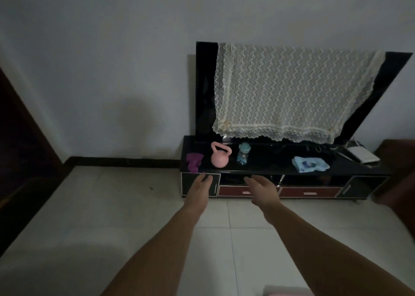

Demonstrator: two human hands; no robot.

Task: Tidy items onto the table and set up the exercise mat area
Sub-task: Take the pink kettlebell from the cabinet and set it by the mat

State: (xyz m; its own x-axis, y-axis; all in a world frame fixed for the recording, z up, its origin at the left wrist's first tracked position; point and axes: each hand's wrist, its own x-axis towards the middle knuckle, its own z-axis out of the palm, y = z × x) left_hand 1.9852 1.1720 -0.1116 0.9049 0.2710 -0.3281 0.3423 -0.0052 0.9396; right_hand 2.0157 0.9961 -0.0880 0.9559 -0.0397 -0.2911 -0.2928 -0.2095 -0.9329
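Both hands reach toward the low black table point(280, 171), empty, fingers loosely spread: left hand point(198, 191) below the purple cloth point(194, 161), right hand point(262, 191) apart from it; on the table, right of the cloth, stand a pink kettlebell point(219, 157), a small blue bottle point(243, 153) and a folded blue towel point(311, 164)

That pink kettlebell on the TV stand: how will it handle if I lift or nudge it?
The pink kettlebell is probably heavy for its size, so grip the top loop handle firmly. Its rounded body may rock if pushed. The glossy black stand looks slick, so it could slide.
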